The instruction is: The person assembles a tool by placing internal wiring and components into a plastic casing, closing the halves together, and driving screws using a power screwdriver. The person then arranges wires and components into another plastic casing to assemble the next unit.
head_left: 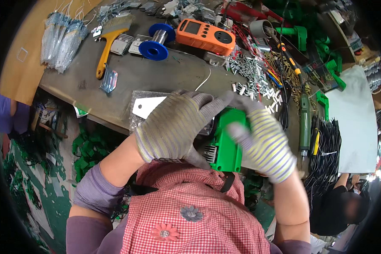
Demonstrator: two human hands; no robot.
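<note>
A bright green plastic housing [229,146] stands at the table's near edge, between my gloved hands. Dark metal fins [210,153] stick out of its lower left side. My left hand [173,122] is closed around its left side, thumb beside the fins and fingers reaching toward the top end. My right hand [264,137] bends over the right side; its thumb is smeared by motion, so its grip is unclear. Both hands' fingertips come close together at the housing's top. Under my left hand lies a white plate [147,106] on a clear bubble-wrap sheet [135,120].
Beyond my hands are an orange meter [205,37], a blue solder spool [154,49] and a yellow-handled brush [108,46]. Loose screws [252,70] pile at the right, near a green electric screwdriver [304,122] and black cables [326,148]. Another person [340,211] sits at far right.
</note>
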